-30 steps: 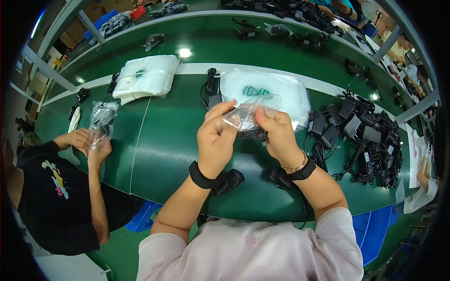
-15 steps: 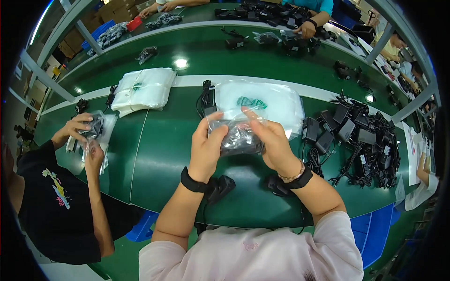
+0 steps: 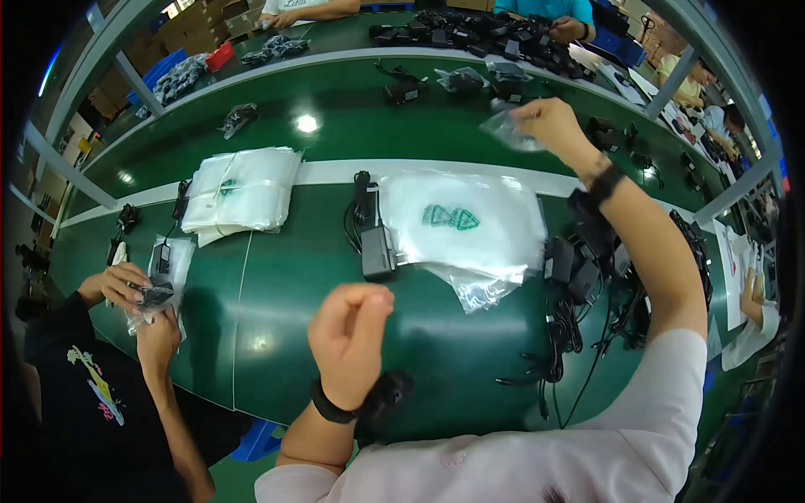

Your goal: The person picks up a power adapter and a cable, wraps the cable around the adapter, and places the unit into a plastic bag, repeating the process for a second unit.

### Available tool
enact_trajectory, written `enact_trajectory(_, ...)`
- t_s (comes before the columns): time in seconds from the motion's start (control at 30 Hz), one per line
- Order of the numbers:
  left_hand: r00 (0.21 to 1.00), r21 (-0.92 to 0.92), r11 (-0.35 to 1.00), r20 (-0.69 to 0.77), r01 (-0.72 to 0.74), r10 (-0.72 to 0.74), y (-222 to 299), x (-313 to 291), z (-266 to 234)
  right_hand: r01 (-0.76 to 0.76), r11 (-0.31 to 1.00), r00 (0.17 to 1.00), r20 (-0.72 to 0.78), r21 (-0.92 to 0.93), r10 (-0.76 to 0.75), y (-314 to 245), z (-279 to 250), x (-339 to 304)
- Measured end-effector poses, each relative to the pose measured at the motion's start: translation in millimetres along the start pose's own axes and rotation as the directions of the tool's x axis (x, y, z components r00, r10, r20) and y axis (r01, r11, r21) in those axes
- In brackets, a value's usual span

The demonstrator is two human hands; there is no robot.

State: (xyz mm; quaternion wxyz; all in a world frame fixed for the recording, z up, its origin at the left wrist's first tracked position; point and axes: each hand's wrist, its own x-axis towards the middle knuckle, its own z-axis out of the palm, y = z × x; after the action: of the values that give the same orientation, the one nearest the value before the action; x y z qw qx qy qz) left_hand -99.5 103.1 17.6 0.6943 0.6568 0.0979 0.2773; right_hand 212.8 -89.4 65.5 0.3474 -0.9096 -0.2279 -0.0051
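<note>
My right hand (image 3: 556,132) is stretched out over the far green bench and grips a clear plastic bag (image 3: 511,127); blur hides what is inside. My left hand (image 3: 350,335) hovers above the near worktop, its fingers curled to the thumb with nothing visible in them. Ahead of it lies a black power adapter (image 3: 379,254) with a coiled cable. Beside the adapter is a stack of clear plastic bags (image 3: 457,222) with green marks, the lowest corner sticking out toward me. Under my right forearm lies a heap of black adapters and cables (image 3: 579,268), partly hidden.
A banded bag stack (image 3: 243,191) lies at the left. Next to it a co-worker's hands (image 3: 138,302) handle a bagged item. Bagged adapters (image 3: 463,80) rest on the far bench, below a large adapter pile (image 3: 478,33). Grey frame posts (image 3: 675,80) stand at both sides.
Both hands held the bag with dark contents in front of me. My left hand has let go; my right has carried the bag far forward and right. A far co-worker's hand has drawn back.
</note>
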Motion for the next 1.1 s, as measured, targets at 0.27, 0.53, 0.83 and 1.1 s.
enact_trajectory(0.27, 0.942, 0.372, 0.871, 0.03, -0.321, 0.334, 5, 0, -13, -0.018, 0.527, 0.995, -0.069, -0.849, -0.077, 130, 74, 119)
enact_trajectory(0.53, 0.912, 0.323, 0.854, 0.179, -0.409, 0.369, 14, 4, -15, 0.29, 0.804, 0.955, 0.097, -0.519, -0.282, 30, 173, 192)
enact_trajectory(0.83, 0.878, 0.474, 0.745, 0.16, -0.47, 0.452, 5, 13, -19, 0.24, 0.885, 0.955, 0.26, -0.4, -0.141, -11, 208, 203)
enact_trajectory(1.1, 0.897, 0.398, 0.806, 0.124, -0.437, 0.425, 10, 6, -13, 0.444, 0.89, 0.887, -0.089, -0.104, -0.452, -102, 16, 96)
